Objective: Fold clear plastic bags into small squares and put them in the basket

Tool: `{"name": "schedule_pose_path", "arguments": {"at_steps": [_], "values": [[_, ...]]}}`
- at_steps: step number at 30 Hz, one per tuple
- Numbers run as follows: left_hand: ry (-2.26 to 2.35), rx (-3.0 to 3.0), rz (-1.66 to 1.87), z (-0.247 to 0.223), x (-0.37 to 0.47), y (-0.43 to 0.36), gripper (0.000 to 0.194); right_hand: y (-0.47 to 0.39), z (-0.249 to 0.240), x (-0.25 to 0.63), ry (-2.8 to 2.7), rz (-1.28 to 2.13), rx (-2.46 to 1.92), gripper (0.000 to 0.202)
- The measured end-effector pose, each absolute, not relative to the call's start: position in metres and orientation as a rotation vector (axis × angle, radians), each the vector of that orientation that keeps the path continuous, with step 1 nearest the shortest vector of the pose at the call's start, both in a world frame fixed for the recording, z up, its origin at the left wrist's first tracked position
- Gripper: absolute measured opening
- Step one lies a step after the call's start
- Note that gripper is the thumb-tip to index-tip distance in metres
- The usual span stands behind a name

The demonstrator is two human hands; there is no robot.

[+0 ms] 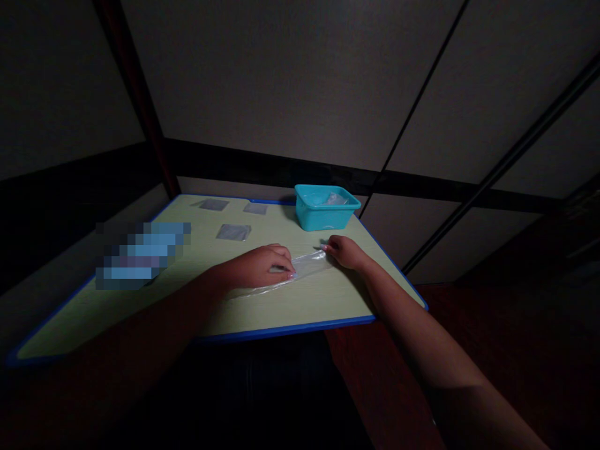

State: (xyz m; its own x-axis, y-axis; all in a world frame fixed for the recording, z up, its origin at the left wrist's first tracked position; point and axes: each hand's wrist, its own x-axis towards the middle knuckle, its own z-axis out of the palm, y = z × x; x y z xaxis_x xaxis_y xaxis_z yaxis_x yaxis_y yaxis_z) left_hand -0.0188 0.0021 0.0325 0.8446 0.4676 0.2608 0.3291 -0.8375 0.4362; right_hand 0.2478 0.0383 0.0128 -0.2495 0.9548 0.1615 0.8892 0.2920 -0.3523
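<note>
Clear plastic bag (300,270) lies flat mid-table (290,306); my left hand (262,265) presses it with curled fingers, my right hand (344,251) pinches its three o'clock end. Teal bin (325,209) at twelve.

Clear plastic bag (300,270) — flat, stretched lengthwise — table's near half.

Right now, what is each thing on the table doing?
clear plastic bag: flat on the table, pressed under both hands
left hand: fingers down on the bag
right hand: fingertips on the bag's end
teal tub: upright, something clear inside
three small grey squares: lying flat, apart
</note>
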Motion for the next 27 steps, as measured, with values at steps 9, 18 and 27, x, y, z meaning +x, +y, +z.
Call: {"name": "schedule_pose_path", "arguments": {"at_steps": [9, 18, 27], "values": [[0.591, 2.635, 0.535, 0.033, -0.017, 0.001, 0.025, 0.039, 0.009, 0.247, -2.224, 0.365, -1.539, 0.028], [0.550, 2.611, 0.541, 0.028, -0.017, 0.003, 0.022, 0.041, 0.013, 0.247, -2.034, 0.353, -1.554, 0.028], [0.642, 2.701, 0.531, 0.025, -0.017, 0.001, 0.026, 0.049, 0.012, 0.250, -2.050, 0.122, -1.740, 0.026]]}}
